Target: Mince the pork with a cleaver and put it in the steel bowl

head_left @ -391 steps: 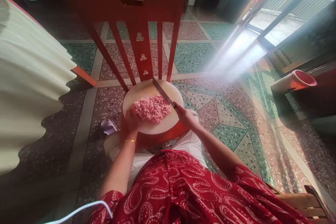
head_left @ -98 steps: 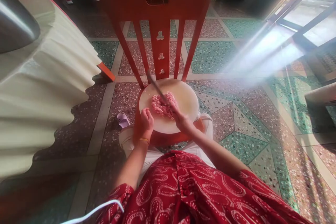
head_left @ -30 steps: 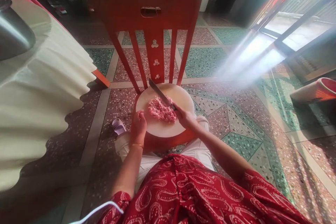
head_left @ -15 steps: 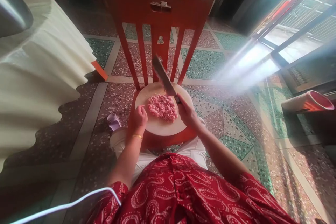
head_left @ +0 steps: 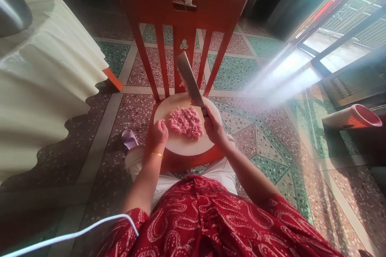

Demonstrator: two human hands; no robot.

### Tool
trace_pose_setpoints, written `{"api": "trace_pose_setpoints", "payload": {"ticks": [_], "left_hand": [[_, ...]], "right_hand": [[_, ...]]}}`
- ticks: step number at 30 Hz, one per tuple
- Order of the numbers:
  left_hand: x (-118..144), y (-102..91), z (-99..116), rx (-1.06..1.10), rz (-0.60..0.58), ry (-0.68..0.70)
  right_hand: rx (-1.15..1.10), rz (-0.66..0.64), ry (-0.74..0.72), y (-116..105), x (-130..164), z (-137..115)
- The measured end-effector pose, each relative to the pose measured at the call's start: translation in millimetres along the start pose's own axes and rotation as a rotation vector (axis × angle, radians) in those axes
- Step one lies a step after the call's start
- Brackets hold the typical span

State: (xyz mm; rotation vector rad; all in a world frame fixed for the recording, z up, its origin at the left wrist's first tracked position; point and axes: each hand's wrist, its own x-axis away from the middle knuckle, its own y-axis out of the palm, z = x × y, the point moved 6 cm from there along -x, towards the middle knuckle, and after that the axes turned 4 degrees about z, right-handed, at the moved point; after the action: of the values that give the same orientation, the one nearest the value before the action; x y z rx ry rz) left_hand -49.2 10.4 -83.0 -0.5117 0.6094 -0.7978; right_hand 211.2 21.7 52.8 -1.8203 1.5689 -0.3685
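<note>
Bin (head_left: 339, 119) on terrazzo flr (head_left: 235, 73), rt; wavy cream tblcloth (head_left: 45, 88), lt; bright doorway (head_left: 337, 40), top rt.

The speckled floor (head_left: 138, 116) is divided by pale strips (head_left: 98, 140) into green and reddish-brown panels (head_left: 233, 73), and a star-like pattern (head_left: 267, 162) is set into it at the right. A slatted red chair (head_left: 150, 4) is placed in the middle. At the left, an orange-red leg (head_left: 113, 79) is seen beneath a cream cloth (head_left: 39, 100). Daylight (head_left: 286, 70) is admitted through a framed opening (head_left: 334, 48), beyond which a railing (head_left: 362, 28) is glimpsed
</note>
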Motion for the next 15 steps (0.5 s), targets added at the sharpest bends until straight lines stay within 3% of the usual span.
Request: {"api": "trace_pose_setpoints", "payload": {"ticks": [3, 5, 7, 11, 13, 15], "left_hand": [[-0.1, 0.5, -0.6, -0.022, 0.008, 0.011], [0.0, 0.4, 0.0, -0.03, 0.0, 0.024], [-0.3, 1.6, 0.1, -0.037, -0.012, 0.034], [-1.4, 3.7, 0.8, -0.036, 0.009, 0.038], [-1.6, 3.9, 2.5, -0.036, 0.006, 0.03], [-1.6, 2.4, 4.9, -0.046, 0.0, 0.021]], "right_hand": [[0.109, -0.167, 0.12, 23.5, 6.6, 24.9], [0.148, -0.267, 0.175, 24.5, 9.8, 29.9], [0.102, -0.243, 0.151, 9.1, 7.2, 17.3], [-0.015, -0.018, 0.008, -20.3, -0.1, -12.0], [0.009, 0.018, 0.008, -13.4, 2.3, -4.6], [0.111, -0.103, 0.107, 5.6, 7.9, 16.6]]}}
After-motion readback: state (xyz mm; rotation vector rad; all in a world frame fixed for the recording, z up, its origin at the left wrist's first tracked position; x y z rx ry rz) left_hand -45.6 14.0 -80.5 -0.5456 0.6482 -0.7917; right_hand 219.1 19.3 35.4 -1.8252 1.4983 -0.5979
